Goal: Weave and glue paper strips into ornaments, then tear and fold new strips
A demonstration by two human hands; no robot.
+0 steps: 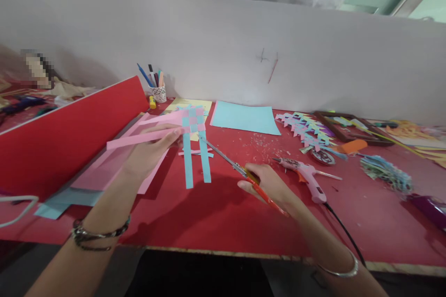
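Observation:
A woven square of pink and blue paper strips point(193, 119) is pinched in my left hand point(153, 145) by its lower left side. Two blue tails hang down from it, and pink tails reach left over my hand. My right hand point(266, 179) grips orange-handled scissors point(239, 168), whose blades point up and left. Their tip lies close by the right blue tail, just under the weave; I cannot tell if it touches. Loose pink and blue strip offcuts point(195, 152) lie on the red table behind the hanging tails.
Blue paper sheets point(245, 118) lie at the back. A pink glue gun point(302, 176) with a cord rests right of my hand. Beyond are a folded paper braid point(306, 129) and a wooden tray point(353, 127). Left stand a red board point(80, 134) and a pen cup point(159, 93).

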